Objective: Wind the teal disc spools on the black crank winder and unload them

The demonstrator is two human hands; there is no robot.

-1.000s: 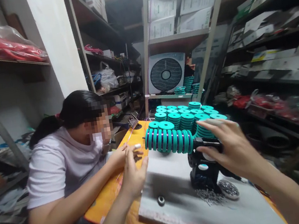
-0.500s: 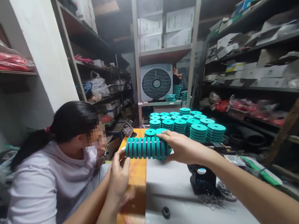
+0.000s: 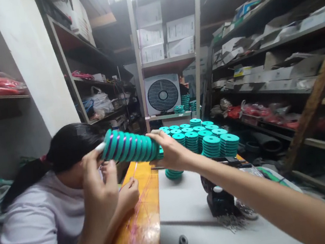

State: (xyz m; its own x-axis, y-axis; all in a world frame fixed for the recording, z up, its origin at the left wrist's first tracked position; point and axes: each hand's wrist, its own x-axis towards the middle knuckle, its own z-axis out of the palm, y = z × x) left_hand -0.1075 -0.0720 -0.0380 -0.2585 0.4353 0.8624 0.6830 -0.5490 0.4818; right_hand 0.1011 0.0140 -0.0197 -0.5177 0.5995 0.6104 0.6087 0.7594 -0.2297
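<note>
A stack of teal spools [image 3: 131, 146] with purple bands between them lies on its side in the air, tilted with its left end higher. My left hand [image 3: 99, 180] grips the left end, with something white on a fingertip. Around the right end my right hand [image 3: 168, 150] is closed, the palm turned toward the stack. Behind and below stand several upright stacks of teal spools [image 3: 211, 145] on the table. A small black machine [image 3: 219, 199] sits under my right forearm, with a pile of small metal pieces [image 3: 231, 222] at its foot.
A co-worker in a white shirt [image 3: 29, 235] sits close at my left, a hand [image 3: 129, 194] over the orange tabletop [image 3: 147, 222]. A grey board [image 3: 188, 212] carries a small dark round piece [image 3: 183, 241]. A box fan [image 3: 163, 94] and loaded shelves [image 3: 277, 52] stand behind.
Both my hands have carried the spool stack left and up, and its left end has risen. A short stack behind it now shows. The view has shifted, and the co-worker's head is lower.
</note>
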